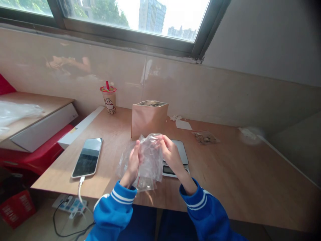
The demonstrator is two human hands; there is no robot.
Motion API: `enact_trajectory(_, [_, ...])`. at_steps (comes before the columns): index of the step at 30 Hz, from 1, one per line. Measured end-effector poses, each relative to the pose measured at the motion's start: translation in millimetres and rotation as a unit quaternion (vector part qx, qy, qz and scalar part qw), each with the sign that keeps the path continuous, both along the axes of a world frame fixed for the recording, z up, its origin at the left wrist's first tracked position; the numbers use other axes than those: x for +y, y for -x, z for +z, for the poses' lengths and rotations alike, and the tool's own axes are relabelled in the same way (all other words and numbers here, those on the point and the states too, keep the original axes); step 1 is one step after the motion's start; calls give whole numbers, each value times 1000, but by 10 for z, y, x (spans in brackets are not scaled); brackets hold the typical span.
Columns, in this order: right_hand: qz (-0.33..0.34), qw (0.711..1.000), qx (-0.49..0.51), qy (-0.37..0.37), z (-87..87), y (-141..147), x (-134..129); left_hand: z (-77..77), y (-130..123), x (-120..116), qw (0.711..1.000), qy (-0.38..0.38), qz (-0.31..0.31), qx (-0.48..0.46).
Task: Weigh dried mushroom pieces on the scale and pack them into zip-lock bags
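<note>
1. In the head view, the left hand and right hand sit close together, both closed on a crumpled clear plastic bag, held above the wooden desk. Whether anything is inside it is hard to tell.
2. A kraft paper pouch stands upright just behind the bag, foil lining showing at its mouth.
3. A digital kitchen scale lies under the right hand, partly hidden, so its platform cannot be fully seen.
4. Nearby lie a phone on a charging cable, a bubble tea cup and paper scraps.
</note>
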State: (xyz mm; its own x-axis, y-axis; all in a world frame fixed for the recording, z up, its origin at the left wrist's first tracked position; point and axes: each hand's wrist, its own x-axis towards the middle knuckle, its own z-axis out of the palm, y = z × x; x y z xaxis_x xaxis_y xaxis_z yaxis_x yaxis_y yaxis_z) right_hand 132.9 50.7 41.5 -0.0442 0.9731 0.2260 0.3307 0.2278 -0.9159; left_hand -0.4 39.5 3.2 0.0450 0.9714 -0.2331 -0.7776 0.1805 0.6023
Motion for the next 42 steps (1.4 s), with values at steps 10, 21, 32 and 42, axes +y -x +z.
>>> enact_trajectory(10, [70,975,155,140,-98,-22,-283,220,145,-38,972,-60,101,204])
enact_trajectory(21, [272,887,242,283,-369,-128,-536,272,251,-3,815,-80,138,557])
enact_trajectory(32, [277,893,161,317,-461,-494,-723,80,637,177,720,-48,2,692])
enact_trajectory(42, [-283,913,-285,-69,-900,-2372,578,-91,580,111,502,-91,229,829])
